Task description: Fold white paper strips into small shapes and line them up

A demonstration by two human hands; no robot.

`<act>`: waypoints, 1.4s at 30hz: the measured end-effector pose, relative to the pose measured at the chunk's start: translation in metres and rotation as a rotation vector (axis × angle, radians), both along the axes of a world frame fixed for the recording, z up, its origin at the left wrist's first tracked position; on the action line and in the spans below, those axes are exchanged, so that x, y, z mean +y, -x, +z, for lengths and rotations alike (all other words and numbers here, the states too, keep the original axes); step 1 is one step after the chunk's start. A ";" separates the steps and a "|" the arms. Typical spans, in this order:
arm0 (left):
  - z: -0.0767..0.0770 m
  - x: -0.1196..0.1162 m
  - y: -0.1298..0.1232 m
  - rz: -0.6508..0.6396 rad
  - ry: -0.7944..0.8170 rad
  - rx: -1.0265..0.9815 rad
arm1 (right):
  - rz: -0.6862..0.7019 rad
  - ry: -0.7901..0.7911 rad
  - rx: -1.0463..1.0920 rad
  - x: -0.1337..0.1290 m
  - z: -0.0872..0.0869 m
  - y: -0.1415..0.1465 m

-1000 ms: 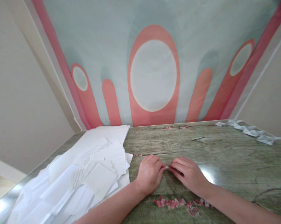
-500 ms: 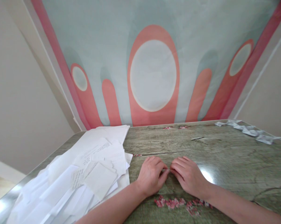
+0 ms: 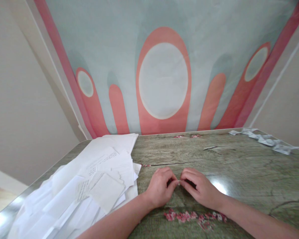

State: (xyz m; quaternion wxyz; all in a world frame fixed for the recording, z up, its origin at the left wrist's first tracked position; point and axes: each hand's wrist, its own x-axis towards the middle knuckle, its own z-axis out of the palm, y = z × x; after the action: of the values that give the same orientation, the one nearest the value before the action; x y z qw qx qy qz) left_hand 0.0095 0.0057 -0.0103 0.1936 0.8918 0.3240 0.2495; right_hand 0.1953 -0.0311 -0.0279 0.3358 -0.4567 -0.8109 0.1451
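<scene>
My left hand [image 3: 162, 186] and my right hand [image 3: 200, 187] meet over the middle of the wood-patterned table, fingertips almost touching. Both are closed in a pinch on a small piece of paper [image 3: 179, 182]. Only a tiny pale bit of it shows between the thumbs and forefingers; the fingers hide the rest. Left of my left hand lies a loose heap of white papers [image 3: 107, 191], some torn and some printed with text.
Several small folded white papers [image 3: 266, 140] lie in a row along the table's far right edge. Pink printed flowers mark the tabletop [image 3: 241, 172]. Behind the table stands a wall covering [image 3: 161, 126] with coral arches and pale ovals.
The fingers have shifted slightly around the small paper: the forefingers are more arched, and gaps show above the thumbs. Both hands stay at the same place on the table.
</scene>
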 end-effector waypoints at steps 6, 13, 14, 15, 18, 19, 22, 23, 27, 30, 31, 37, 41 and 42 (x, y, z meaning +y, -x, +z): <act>-0.002 0.000 -0.001 -0.015 0.030 0.000 | -0.009 0.122 0.140 0.001 0.001 -0.002; -0.002 0.008 0.000 -0.113 0.107 0.005 | 0.013 0.345 0.316 0.004 0.003 -0.003; -0.002 0.009 0.000 -0.118 0.116 -0.012 | 0.021 0.370 0.336 0.005 0.003 -0.003; -0.002 0.008 0.000 -0.115 0.123 -0.030 | 0.033 0.390 0.356 0.005 0.002 -0.004; -0.002 0.007 0.000 -0.085 0.144 -0.095 | 0.073 0.410 0.405 0.007 0.002 -0.005; -0.002 0.006 0.000 -0.079 0.158 -0.114 | 0.078 0.410 0.414 0.007 0.002 -0.005; -0.002 0.005 0.000 -0.087 0.211 -0.154 | 0.067 0.409 0.423 0.008 0.001 -0.007; -0.001 0.005 -0.001 -0.092 0.228 -0.162 | 0.065 0.407 0.422 0.008 0.001 -0.008; -0.002 0.006 -0.001 -0.116 0.284 -0.168 | 0.103 0.388 0.420 0.008 0.002 -0.009; -0.002 0.006 -0.002 -0.139 0.328 -0.172 | 0.127 0.384 0.441 0.007 0.003 -0.010; -0.001 0.006 -0.002 -0.137 0.340 -0.176 | 0.130 0.391 0.455 0.007 0.003 -0.010; 0.000 0.003 0.001 -0.075 0.376 -0.240 | 0.120 0.511 0.575 0.009 0.002 -0.011; -0.001 -0.001 0.001 -0.063 0.326 -0.310 | 0.091 0.555 0.611 0.009 0.002 -0.011; -0.001 -0.001 0.000 -0.073 0.309 -0.322 | 0.087 0.561 0.616 0.010 0.002 -0.010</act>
State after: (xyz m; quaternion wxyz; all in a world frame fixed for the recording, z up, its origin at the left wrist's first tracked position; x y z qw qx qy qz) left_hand 0.0095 0.0045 -0.0116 0.3860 0.8112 0.2909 0.3292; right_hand 0.2057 -0.0216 -0.0255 0.4189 -0.4310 -0.6200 0.5043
